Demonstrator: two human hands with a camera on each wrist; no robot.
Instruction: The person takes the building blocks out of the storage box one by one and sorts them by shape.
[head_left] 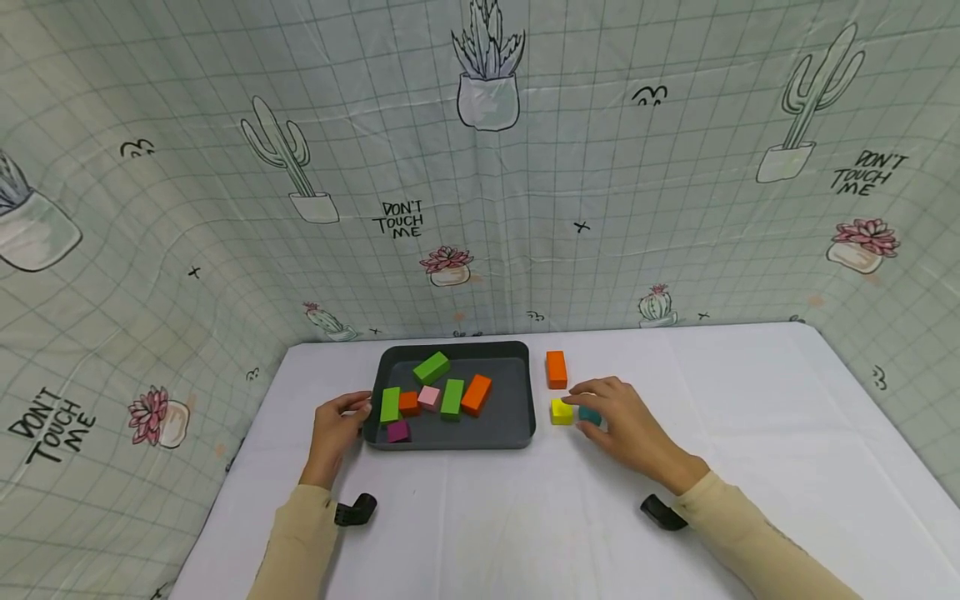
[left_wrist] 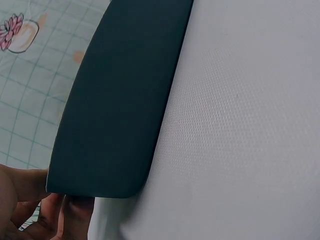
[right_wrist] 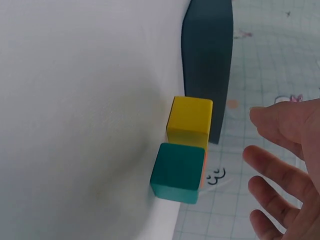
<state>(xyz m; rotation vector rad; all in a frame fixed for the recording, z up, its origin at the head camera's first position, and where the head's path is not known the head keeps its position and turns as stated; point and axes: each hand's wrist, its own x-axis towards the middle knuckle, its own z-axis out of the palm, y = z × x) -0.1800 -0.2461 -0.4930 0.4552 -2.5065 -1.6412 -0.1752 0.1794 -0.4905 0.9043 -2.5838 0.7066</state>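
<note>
My left hand grips the left rim of a dark grey tray; in the left wrist view the thumb lies at the tray's edge and the fingers curl beneath it. Inside the tray lie three green blocks, two orange blocks, a pink cube and a magenta block. Right of the tray, my right hand hovers with spread fingers over a yellow cube and a teal cube. Nothing is held in it. The right wrist view shows a gap between fingers and cubes.
An orange block stands on the white table behind the yellow cube. A printed cloth hangs behind the table and along its sides. Black wrist devices show near both sleeves.
</note>
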